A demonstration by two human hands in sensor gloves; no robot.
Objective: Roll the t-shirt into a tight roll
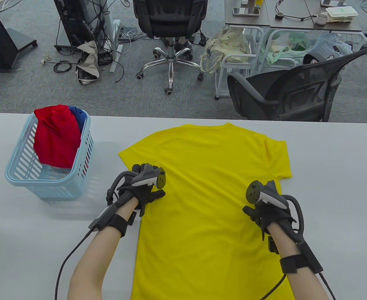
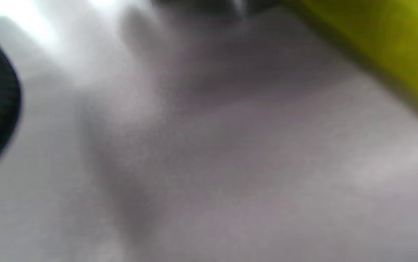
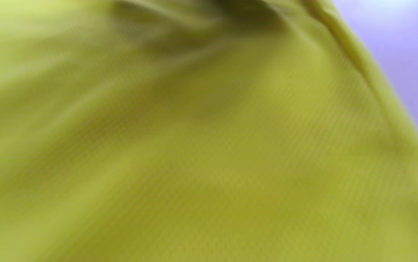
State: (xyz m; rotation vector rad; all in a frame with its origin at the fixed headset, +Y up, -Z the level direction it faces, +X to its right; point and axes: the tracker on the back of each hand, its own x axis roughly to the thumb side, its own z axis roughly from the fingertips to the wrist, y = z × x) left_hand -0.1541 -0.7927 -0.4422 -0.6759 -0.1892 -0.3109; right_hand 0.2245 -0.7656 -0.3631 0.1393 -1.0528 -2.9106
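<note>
1. Yellow t-shirt point(image 1: 208, 193) lies flat and unrolled on the grey bench point(image 1: 333, 187), collar at the far side.
2. Left hand point(image 1: 141, 190) rests on the shirt's left edge below the sleeve; grasp cannot be determined.
3. Right hand point(image 1: 266, 207) rests on the right edge; fingers hidden, grasp undetermined.
4. Blue basket point(image 1: 24, 175) holding red and blue garments stands at left.

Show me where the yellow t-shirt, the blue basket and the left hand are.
yellow t-shirt point(image 1: 208, 193), table view, middle of the body panel.
blue basket point(image 1: 19, 162), table view, slatted left wall.
left hand point(image 1: 139, 190), table view, back of the glove.
</note>
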